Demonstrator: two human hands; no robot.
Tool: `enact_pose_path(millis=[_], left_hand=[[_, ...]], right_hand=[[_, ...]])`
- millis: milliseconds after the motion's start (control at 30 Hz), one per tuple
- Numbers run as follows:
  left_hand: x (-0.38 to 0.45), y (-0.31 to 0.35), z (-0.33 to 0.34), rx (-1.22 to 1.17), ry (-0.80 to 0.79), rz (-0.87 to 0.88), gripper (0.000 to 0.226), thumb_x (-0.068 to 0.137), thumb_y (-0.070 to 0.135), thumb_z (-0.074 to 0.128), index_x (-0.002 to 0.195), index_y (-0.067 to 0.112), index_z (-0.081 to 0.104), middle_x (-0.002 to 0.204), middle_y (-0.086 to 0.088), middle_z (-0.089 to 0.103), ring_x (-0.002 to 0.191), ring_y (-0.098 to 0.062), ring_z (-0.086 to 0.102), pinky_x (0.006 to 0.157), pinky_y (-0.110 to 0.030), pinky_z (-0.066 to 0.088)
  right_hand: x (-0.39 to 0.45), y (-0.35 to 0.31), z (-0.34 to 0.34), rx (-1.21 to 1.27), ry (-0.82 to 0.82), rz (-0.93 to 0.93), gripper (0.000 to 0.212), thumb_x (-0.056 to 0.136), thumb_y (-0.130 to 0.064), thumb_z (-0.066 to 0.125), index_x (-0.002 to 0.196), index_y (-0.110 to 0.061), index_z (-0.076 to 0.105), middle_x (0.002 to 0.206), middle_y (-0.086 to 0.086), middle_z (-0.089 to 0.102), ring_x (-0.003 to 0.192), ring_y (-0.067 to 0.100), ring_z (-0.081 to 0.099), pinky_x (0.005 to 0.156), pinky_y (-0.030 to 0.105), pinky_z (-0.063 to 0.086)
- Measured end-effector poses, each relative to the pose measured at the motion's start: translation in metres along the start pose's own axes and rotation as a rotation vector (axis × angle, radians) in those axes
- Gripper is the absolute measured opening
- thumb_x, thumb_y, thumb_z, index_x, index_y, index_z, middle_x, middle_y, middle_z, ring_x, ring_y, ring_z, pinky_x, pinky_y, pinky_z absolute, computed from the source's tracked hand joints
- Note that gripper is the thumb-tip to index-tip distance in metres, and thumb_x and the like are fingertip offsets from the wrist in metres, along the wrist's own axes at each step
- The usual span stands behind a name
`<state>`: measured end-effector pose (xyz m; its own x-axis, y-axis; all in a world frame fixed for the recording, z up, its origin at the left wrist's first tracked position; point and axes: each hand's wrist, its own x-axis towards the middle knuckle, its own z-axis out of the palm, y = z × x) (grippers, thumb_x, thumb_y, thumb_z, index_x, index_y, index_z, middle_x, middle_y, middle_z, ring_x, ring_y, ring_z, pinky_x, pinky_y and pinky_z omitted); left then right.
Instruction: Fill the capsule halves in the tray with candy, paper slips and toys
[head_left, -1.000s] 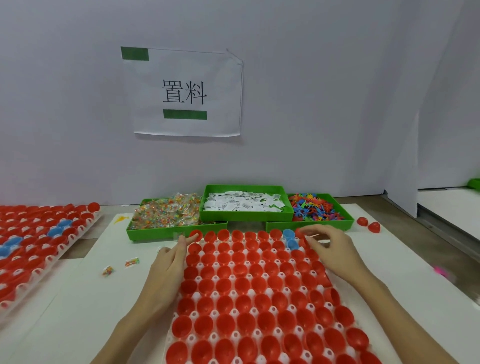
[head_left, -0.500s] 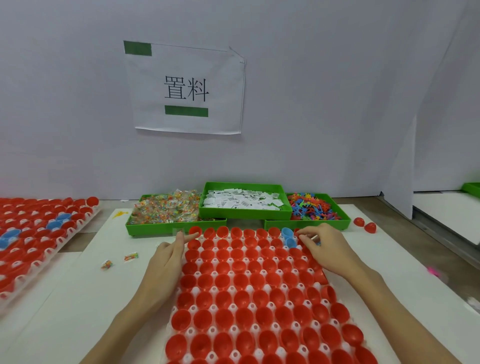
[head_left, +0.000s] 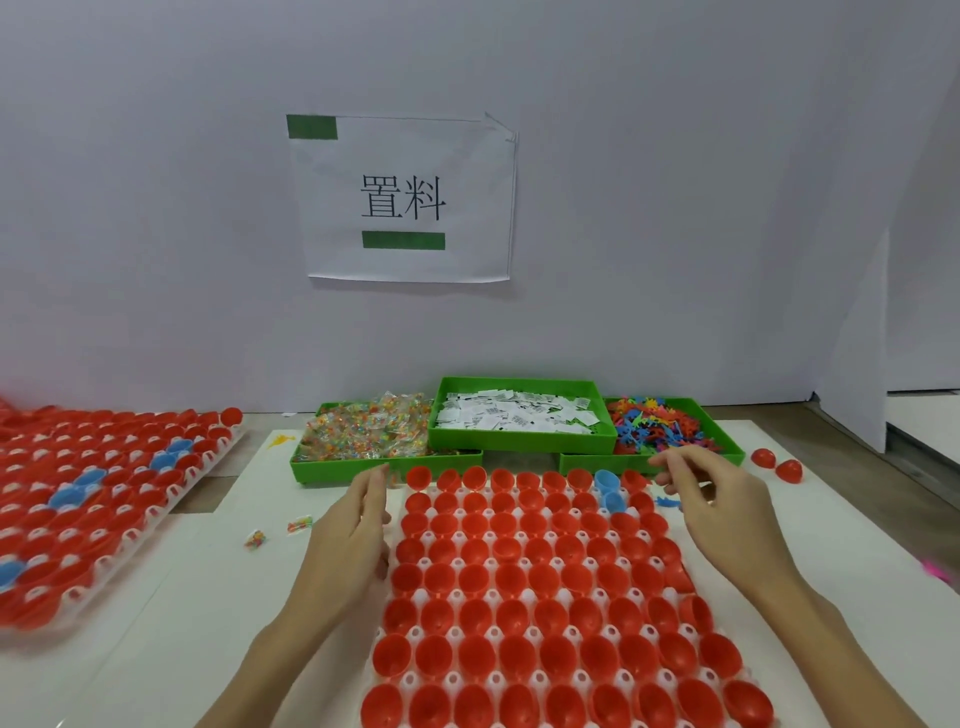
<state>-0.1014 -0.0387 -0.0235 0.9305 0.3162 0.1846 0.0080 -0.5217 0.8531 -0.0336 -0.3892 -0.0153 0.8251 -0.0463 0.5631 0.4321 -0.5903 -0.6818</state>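
A white tray in front of me holds rows of empty red capsule halves, plus two blue halves near its far right corner. My left hand lies along the tray's left edge with straight fingers, holding nothing. My right hand hovers over the far right corner, fingers loosely curled and holding nothing I can see. Behind the tray stand three green bins: candy, paper slips and coloured toys. A small blue toy lies beside the tray under my right hand.
A second tray of red and blue halves sits at the left. Two loose red halves lie right of the toy bin. Two candy packets lie on the white table left of my left hand. A white wall stands close behind the bins.
My right hand has lifted off the tray's far right corner and shifted slightly right, fingers loosened. My left hand stays along the left edge. The view has tilted a little.
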Motion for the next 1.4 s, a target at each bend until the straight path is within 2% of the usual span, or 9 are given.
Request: enact_pose_path(millis=[67,200,467,567,767,833,967,1167,1400], left_hand=[[0.010,0.003,-0.007,0.093,0.095,0.059,0.032,0.106,0.049,0.032,0.110,0.032,0.059,0.095,0.007,0.067,0.082,-0.018,0.068,0.073,-0.035,0.051],[0.059,0.005,-0.018,0.362,0.179,0.215,0.020,0.103,0.023,0.058,0.116,0.013,0.068,0.102,0.000,0.067,0.084,-0.017,0.061,0.074,-0.033,0.044],[0.119,0.012,-0.020,0.771,-0.223,0.489,0.021,0.096,0.013,0.069,0.116,0.016,0.077,0.111,0.002,0.076,0.094,-0.013,0.063,0.079,-0.022,0.045],[0.121,0.011,-0.018,0.769,-0.271,0.503,0.023,0.098,0.010,0.064,0.116,0.015,0.077,0.107,0.001,0.075,0.083,-0.008,0.056,0.067,-0.015,0.037],[0.121,0.005,-0.024,0.710,-0.298,0.468,0.028,0.095,0.009,0.068,0.122,0.011,0.074,0.107,-0.002,0.075,0.087,-0.013,0.060,0.071,-0.016,0.038],[0.120,0.001,-0.029,0.663,-0.240,0.456,0.024,0.091,0.007,0.073,0.115,0.014,0.077,0.100,0.000,0.074,0.082,-0.010,0.058,0.067,-0.012,0.038],[0.111,-0.002,-0.035,0.550,-0.141,0.478,0.013,0.085,0.007,0.080,0.090,0.019,0.083,0.085,0.005,0.069,0.078,-0.012,0.061,0.072,-0.032,0.053],[0.103,-0.006,-0.037,0.522,-0.097,0.515,0.015,0.086,0.000,0.078,0.088,0.014,0.083,0.083,0.007,0.065,0.075,-0.003,0.055,0.066,-0.012,0.038],[0.060,0.003,-0.027,0.186,0.220,0.472,0.017,0.084,0.002,0.079,0.096,0.014,0.082,0.093,0.004,0.075,0.078,-0.010,0.069,0.073,-0.008,0.050]], right_hand=[[0.000,0.003,-0.001,0.014,0.004,0.004,0.020,0.103,-0.014,0.055,0.098,-0.028,0.068,0.082,-0.012,0.070,0.086,-0.004,0.066,0.068,0.006,0.050],[0.001,0.003,0.000,0.029,0.015,0.006,0.018,0.104,-0.017,0.053,0.100,-0.026,0.068,0.078,-0.010,0.068,0.082,0.001,0.066,0.067,0.011,0.053],[-0.002,-0.003,-0.001,0.059,0.017,0.002,0.019,0.104,-0.020,0.052,0.103,-0.021,0.070,0.076,-0.010,0.068,0.077,0.005,0.068,0.067,0.021,0.057],[-0.001,-0.004,-0.002,0.048,0.019,0.001,0.019,0.105,-0.019,0.051,0.103,-0.020,0.070,0.076,-0.011,0.068,0.078,0.003,0.068,0.069,0.019,0.057],[0.000,-0.005,-0.003,0.046,0.015,0.024,0.019,0.105,-0.020,0.051,0.101,-0.022,0.070,0.074,-0.010,0.068,0.074,0.003,0.068,0.067,0.021,0.058],[0.000,-0.006,-0.003,0.049,0.013,0.027,0.019,0.105,-0.020,0.051,0.100,-0.023,0.070,0.073,-0.010,0.068,0.073,0.004,0.068,0.067,0.022,0.059],[-0.002,-0.008,-0.002,0.060,0.000,0.027,0.019,0.105,-0.019,0.052,0.099,-0.022,0.070,0.071,-0.009,0.068,0.073,0.006,0.068,0.068,0.025,0.060],[-0.004,-0.009,-0.001,0.066,-0.022,0.033,0.019,0.104,-0.020,0.053,0.097,-0.025,0.070,0.069,-0.011,0.068,0.069,0.006,0.067,0.066,0.028,0.059],[-0.004,-0.010,-0.002,0.038,-0.031,0.046,0.019,0.104,-0.019,0.054,0.097,-0.027,0.069,0.069,-0.008,0.069,0.070,0.005,0.068,0.066,0.028,0.060]])
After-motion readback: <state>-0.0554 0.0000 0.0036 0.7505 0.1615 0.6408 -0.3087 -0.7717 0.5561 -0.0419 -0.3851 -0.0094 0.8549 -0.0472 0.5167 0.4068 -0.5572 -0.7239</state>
